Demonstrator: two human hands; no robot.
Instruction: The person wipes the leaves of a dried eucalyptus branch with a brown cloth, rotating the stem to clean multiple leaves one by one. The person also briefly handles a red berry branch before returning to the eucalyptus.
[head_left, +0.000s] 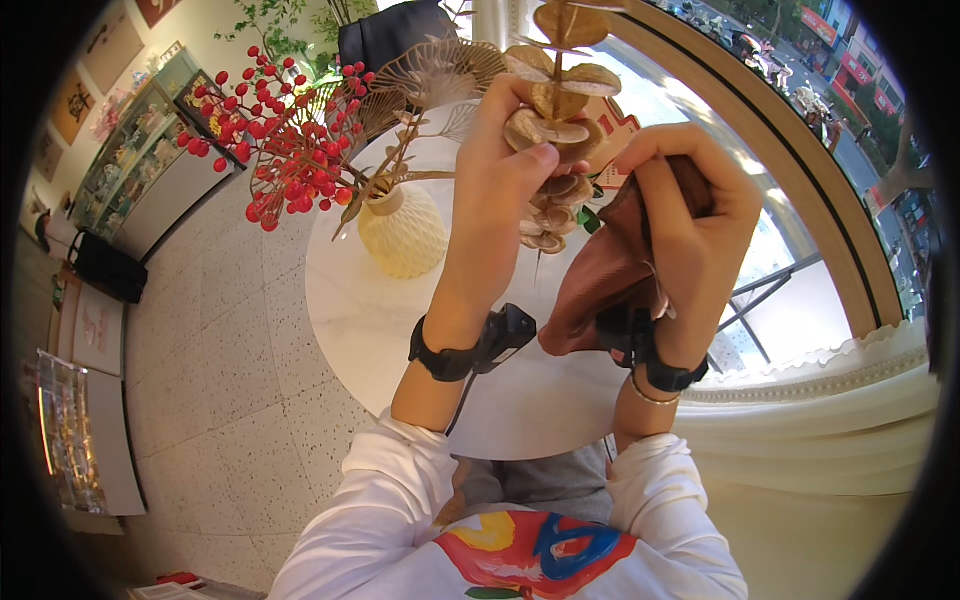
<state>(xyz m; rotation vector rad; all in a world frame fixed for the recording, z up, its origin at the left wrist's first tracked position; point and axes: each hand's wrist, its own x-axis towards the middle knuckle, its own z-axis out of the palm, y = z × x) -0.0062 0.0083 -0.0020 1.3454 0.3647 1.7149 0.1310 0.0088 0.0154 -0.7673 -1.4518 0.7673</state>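
Note:
My left hand (499, 172) grips a stem of gold artificial eucalyptus leaves (574, 26), held upright above the table. Beside it on the right, my right hand (694, 195) holds a crumpled brown cloth (607, 262), which hangs down from the fingers. More gold-brown leaves show between the two hands. To the left, a cream textured vase (403, 232) stands on the round white table (352, 315), with red artificial berries (300, 180) and gold fan-shaped leaves (442, 67) in it. Both wrists wear black strapped devices.
Behind the hands is a red and cream card (611, 150). A dark chair or bag (397, 34) stands beyond the table. A wood-framed window (810, 165) curves along the right, above a cream curtain (817, 420). A glass display cabinet (127, 172) is far left.

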